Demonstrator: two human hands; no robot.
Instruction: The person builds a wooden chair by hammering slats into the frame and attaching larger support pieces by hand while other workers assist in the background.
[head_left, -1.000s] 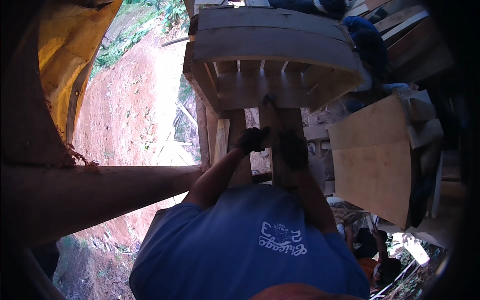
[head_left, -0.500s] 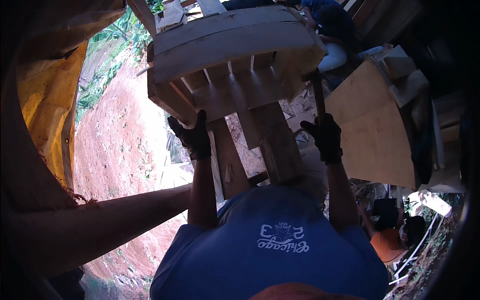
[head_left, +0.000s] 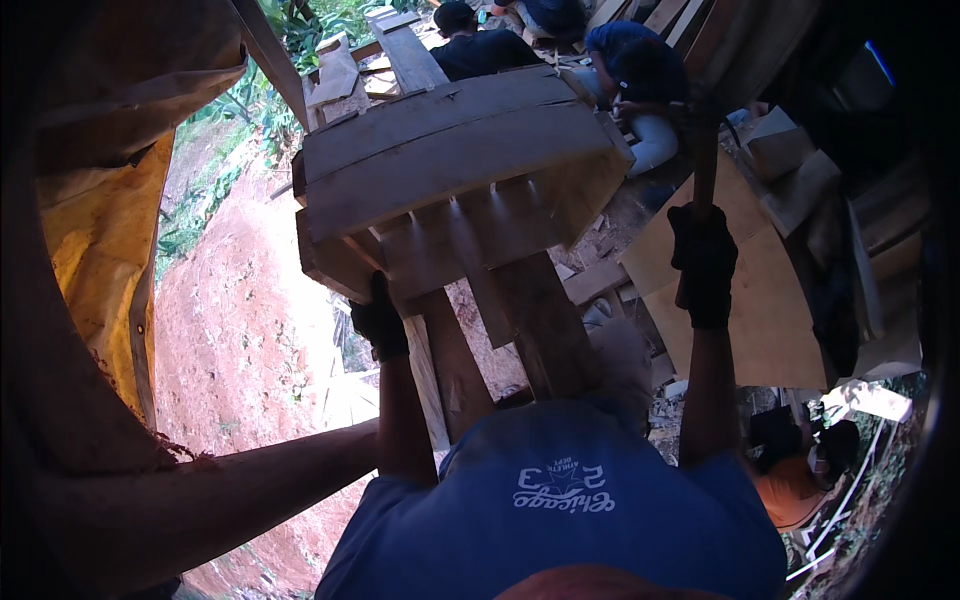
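Note:
A wooden crate (head_left: 450, 135) of nailed boards rests tilted in front of me, its open side facing me. My left hand (head_left: 382, 325), in a dark glove, is at the crate's near left corner, with the thumb up along the inside of the board; the other fingers are mostly hidden. In my right hand (head_left: 704, 262), also gloved, a hammer (head_left: 706, 165) is held upright by its handle, right of the crate and apart from it. The hammer's head is dark and hard to make out against the background.
Planks (head_left: 555, 330) support the crate from below. A curved plywood sheet (head_left: 765, 300) stands at right, beside stacked boards. A thick wooden pole (head_left: 250, 490) crosses at lower left, near a yellow tarp (head_left: 95, 250). Co-workers sit beyond the crate; another person in orange (head_left: 790, 495) is at lower right.
My right hand has lifted the hammer up and to the right, away from the crate. My left hand has shifted slightly down and left, its fingers now less spread. The crate appears lower in view.

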